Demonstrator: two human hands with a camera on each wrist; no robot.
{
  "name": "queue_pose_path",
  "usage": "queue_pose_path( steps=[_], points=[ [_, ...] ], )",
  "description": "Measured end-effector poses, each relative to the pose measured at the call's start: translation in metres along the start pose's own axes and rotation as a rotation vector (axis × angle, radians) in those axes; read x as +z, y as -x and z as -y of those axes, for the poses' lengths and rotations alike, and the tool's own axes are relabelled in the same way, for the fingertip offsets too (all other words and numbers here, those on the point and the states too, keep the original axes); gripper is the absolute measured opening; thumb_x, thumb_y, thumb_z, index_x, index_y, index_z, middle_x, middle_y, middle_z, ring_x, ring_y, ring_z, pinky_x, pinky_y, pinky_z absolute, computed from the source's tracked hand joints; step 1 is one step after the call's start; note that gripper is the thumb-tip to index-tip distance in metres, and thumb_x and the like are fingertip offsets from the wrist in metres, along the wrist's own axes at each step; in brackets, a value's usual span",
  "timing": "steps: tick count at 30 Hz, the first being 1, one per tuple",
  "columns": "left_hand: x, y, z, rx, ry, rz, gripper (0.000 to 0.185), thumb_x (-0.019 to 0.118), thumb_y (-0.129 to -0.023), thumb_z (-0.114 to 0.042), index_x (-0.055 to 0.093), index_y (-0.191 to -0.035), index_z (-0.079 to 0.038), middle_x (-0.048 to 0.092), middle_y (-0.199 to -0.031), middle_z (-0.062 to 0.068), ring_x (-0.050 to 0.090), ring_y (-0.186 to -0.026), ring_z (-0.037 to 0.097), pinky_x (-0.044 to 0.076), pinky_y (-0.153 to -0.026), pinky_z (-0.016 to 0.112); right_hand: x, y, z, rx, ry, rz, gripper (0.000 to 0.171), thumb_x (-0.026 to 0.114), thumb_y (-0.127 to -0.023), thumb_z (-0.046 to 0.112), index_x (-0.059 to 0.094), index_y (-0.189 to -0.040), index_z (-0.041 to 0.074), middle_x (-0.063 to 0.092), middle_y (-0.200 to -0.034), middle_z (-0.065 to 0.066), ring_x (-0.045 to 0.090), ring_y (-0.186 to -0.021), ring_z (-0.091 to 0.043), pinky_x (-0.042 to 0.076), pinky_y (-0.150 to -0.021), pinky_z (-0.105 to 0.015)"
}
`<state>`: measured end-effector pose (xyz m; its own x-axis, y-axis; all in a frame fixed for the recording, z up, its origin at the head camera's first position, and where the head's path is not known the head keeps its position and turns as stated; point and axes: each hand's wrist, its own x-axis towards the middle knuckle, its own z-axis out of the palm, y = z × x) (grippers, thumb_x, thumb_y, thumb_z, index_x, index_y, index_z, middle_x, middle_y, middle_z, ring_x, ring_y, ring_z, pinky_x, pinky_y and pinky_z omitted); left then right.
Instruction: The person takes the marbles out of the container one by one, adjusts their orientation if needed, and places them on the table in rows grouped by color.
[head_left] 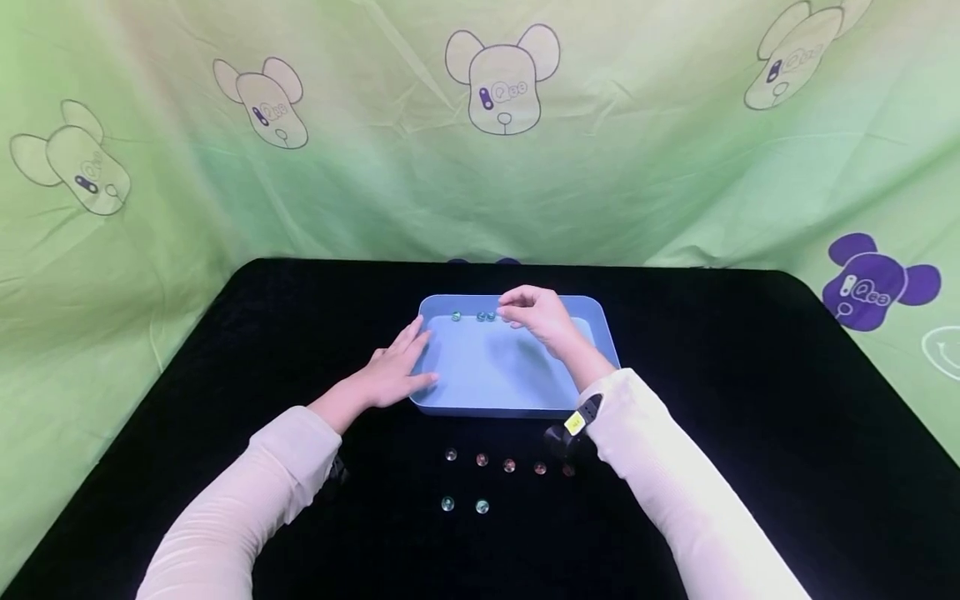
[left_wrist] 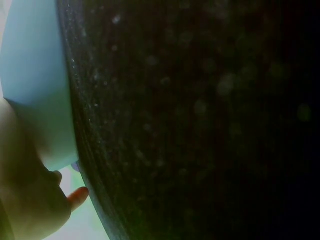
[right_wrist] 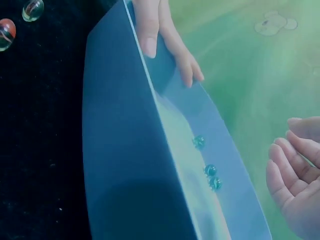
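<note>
A blue tray [head_left: 517, 392] is seen on a black table [head_left: 750, 400], against a green cloth [head_left: 637, 167] printed with mouse heads. The left hand [head_left: 393, 371] is laid against the tray's left wall, fingers straight and thumb along the near corner; nothing is gripped. In the right wrist view the same fingers [right_wrist: 150, 30] are seen over the rim [right_wrist: 145, 80].

The right hand [head_left: 540, 317] is held above the tray's far right part, fingers loosely curled. Whether a marble is pinched at the fingertips cannot be told; in the right wrist view the fingers [right_wrist: 295, 170] appear relaxed.

3 green-blue marbles [head_left: 480, 317] are seen inside the tray along its far wall, 1 apart to the left, 2 touching. On the table, near the tray's front, 5 marbles [head_left: 509, 465] lie in a row, the rightmost dim beside the wrist camera [head_left: 566, 437]. 2 greenish marbles [head_left: 465, 505] lie nearer the person.

The left wrist view is blurred; only tray wall and table are made out.
</note>
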<state>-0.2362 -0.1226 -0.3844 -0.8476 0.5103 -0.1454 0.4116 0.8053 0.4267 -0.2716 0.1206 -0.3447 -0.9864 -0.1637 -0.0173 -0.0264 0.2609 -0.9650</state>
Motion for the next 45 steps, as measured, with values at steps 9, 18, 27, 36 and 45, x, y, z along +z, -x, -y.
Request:
queue_pose_path(
  steps=[9, 18, 27, 36, 45],
  points=[
    [-0.001, 0.0, 0.003, -0.011, 0.001, 0.001, 0.071, 0.044, -0.086, -0.041, 0.012, -0.138, -0.005, -0.01, -0.143, 0.006, -0.003, -0.129, 0.022, 0.016, -0.093, 0.052, 0.006, -0.014, 0.0, 0.03, 0.046, -0.026, 0.026, 0.061, -0.078, 0.008, 0.058, -0.1, -0.006, 0.061, -0.089, -0.01, 0.057, -0.076, -0.016, 0.045, -0.069, -0.029],
    [0.001, 0.002, 0.003, 0.019, 0.039, -0.012, 0.072, 0.044, -0.086, -0.044, 0.014, -0.138, -0.003, -0.009, -0.144, 0.005, -0.002, -0.129, 0.024, 0.015, -0.091, 0.054, 0.007, -0.023, -0.009, 0.048, 0.0, -0.046, 0.027, 0.062, -0.077, 0.006, 0.058, -0.099, -0.009, 0.061, -0.078, -0.005, 0.056, -0.068, -0.01, 0.045, -0.066, -0.029],
    [0.001, 0.001, 0.003, 0.001, 0.023, -0.007, 0.072, 0.046, -0.085, -0.041, 0.013, -0.138, -0.004, -0.01, -0.143, 0.006, -0.003, -0.129, 0.023, 0.016, -0.092, 0.051, 0.008, -0.03, -0.018, 0.112, 0.052, -0.029, 0.028, 0.06, -0.078, 0.007, 0.058, -0.102, -0.007, 0.061, -0.089, -0.013, 0.056, -0.077, -0.02, 0.044, -0.073, -0.035],
    [0.001, -0.001, 0.004, -0.007, 0.002, -0.003, 0.072, 0.045, -0.086, -0.043, 0.013, -0.139, -0.006, -0.01, -0.144, 0.005, -0.002, -0.13, 0.021, 0.017, -0.092, 0.05, 0.009, -0.036, -0.025, 0.128, 0.145, 0.003, 0.026, 0.06, -0.077, 0.003, 0.059, -0.101, -0.006, 0.06, -0.093, -0.014, 0.055, -0.076, -0.026, 0.043, -0.063, -0.027],
    [0.0, 0.0, 0.003, -0.004, 0.009, 0.007, 0.072, 0.044, -0.086, -0.042, 0.012, -0.139, -0.005, -0.01, -0.144, 0.006, -0.003, -0.129, 0.022, 0.017, -0.092, 0.051, 0.011, -0.04, -0.026, 0.157, 0.265, 0.052, 0.027, 0.06, -0.076, 0.0, 0.06, -0.103, -0.003, 0.058, -0.092, -0.013, 0.051, -0.067, -0.016, 0.04, -0.058, -0.022]
  ],
)
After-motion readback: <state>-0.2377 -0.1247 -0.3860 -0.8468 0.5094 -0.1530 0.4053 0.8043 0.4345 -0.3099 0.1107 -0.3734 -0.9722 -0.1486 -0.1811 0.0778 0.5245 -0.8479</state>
